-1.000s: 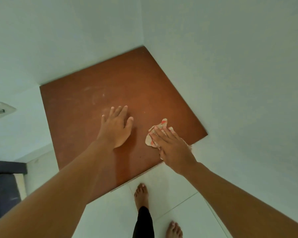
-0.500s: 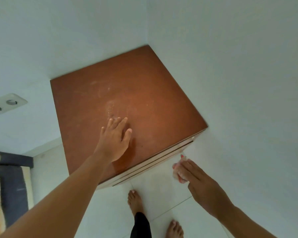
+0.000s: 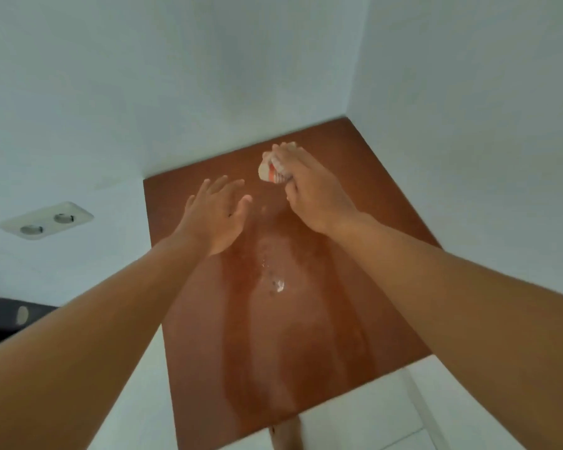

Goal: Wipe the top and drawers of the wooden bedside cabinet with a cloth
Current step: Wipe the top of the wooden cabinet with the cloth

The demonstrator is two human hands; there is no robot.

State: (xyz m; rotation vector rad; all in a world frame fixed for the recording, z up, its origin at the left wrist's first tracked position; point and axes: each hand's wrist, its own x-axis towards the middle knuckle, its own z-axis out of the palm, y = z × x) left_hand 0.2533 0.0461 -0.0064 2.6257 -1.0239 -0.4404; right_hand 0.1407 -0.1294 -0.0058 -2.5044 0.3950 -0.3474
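The reddish-brown wooden top of the bedside cabinet (image 3: 306,336) fills the middle of the view, set into a corner of white walls. My right hand (image 3: 309,186) is closed around a bunched cream cloth with red marks (image 3: 270,172) near the far part of the top. My left hand (image 3: 216,216) is flat with fingers spread, over the top's left side; whether it touches the wood I cannot tell. Pale dust smears and specks (image 3: 275,284) show in the middle of the top. The drawers are hidden below the top.
White walls close in behind and to the right of the cabinet. A white double wall socket (image 3: 46,220) sits on the left wall. A dark piece of furniture (image 3: 4,323) shows at the left edge. White floor tiles (image 3: 387,417) and a bare foot (image 3: 288,433) lie below the front edge.
My right hand, which had dropped with the cloth below the front edge, has come back up to the far part of the top. My left hand has shifted farther back. The view has moved over the cabinet.
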